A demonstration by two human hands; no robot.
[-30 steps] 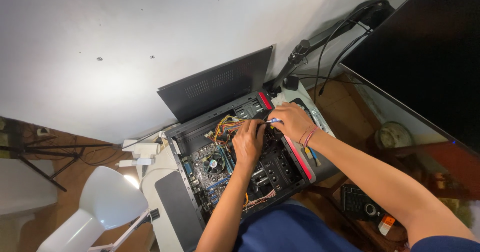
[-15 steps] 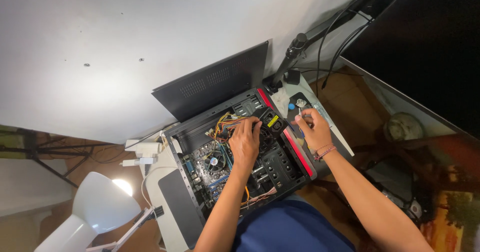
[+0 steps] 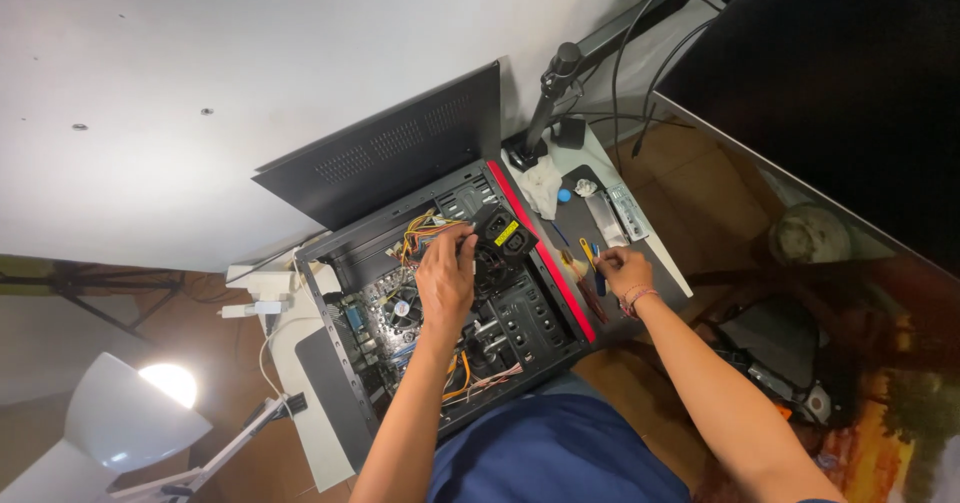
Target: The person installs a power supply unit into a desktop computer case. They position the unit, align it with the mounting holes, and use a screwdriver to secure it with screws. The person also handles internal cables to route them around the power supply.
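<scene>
Head view: left hand (image 3: 445, 275) grips the black boxy power supply unit (image 3: 503, 238) inside the open black metal computer case (image 3: 440, 308), above the green motherboard (image 3: 385, 313). Right hand (image 3: 622, 266) pinches a blue-handled screwdriver (image 3: 598, 275) on the white desk (image 3: 655, 238) beside the case.

Bystanders around the black side panel

A black side panel (image 3: 390, 158) leans against the white wall (image 3: 200, 43). Right of it stands a monitor arm (image 3: 548, 98) with cables; beyond that, a dark screen (image 3: 850, 73). Far below-left of the panel, a white lamp (image 3: 130, 418) glows.
</scene>
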